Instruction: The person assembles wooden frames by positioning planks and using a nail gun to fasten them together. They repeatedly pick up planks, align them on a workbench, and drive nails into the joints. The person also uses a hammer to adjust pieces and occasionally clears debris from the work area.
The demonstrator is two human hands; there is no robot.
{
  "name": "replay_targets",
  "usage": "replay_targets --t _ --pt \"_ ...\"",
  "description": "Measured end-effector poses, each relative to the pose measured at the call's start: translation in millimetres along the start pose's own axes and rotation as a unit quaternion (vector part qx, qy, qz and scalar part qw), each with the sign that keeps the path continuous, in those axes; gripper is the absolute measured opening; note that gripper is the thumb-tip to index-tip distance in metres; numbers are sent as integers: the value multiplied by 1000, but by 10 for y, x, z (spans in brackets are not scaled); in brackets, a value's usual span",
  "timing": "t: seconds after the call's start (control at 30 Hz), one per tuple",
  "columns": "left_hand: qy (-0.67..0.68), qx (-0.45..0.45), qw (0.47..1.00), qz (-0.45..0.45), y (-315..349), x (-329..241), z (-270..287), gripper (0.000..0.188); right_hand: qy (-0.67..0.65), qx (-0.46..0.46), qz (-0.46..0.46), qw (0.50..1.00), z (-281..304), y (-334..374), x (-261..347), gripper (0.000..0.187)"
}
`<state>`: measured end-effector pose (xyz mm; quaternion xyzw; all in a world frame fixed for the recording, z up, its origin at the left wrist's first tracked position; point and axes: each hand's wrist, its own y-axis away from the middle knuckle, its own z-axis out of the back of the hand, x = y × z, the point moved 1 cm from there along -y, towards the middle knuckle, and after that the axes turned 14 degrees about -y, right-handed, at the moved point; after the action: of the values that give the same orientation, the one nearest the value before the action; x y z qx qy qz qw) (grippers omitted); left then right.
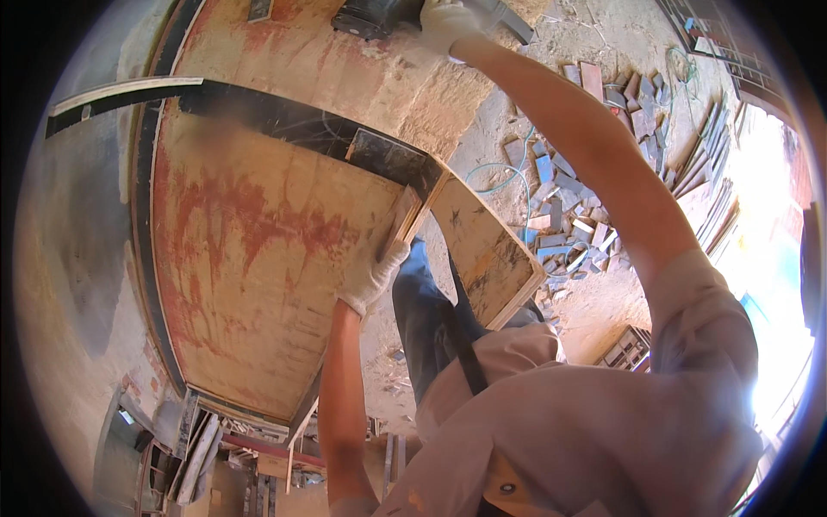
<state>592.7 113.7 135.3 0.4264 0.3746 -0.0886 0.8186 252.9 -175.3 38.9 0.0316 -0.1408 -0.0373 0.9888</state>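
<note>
My left hand (376, 277), in a pale work glove, is closed round a short wooden strip (405, 220) at the near edge of a large plywood panel (258, 258). Reddish streaks mark the panel's face. Stretched far forward, my right hand (450, 28), also gloved, is on a black boxy tool (379, 17) at the upper edge of the view. Its fingers are partly cut off and blurred there. A dark board (276, 129) runs across the panel and meets the strip at a corner. Beside that corner stands a paint-stained wooden piece (482, 246).
Blue, grey and brown wood offcuts (568, 198) lie heaped on the floor to the right, with a thin green hose (527, 177) among them. Long strips (711, 155) lean farther right. A grey wall (77, 258) borders the panel on the left. Scrap wood (202, 457) is stacked at lower left.
</note>
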Motion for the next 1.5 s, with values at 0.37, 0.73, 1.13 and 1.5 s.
replay_targets --t 0.37,0.73,1.13,1.5 --pt "34 1 999 11 84 -122 79 77 -219 33 -131 966 1331 797 148 66" --pt "-47 -16 999 -4 -101 80 8 73 -870 -20 -288 399 1741 4786 320 28" --pt "-32 -71 997 21 -82 190 9 80 -925 70 -338 158 527 4820 1181 35" --pt "-469 7 882 -51 -100 -254 160 64 -913 88 -360 172 483 4808 1146 37"
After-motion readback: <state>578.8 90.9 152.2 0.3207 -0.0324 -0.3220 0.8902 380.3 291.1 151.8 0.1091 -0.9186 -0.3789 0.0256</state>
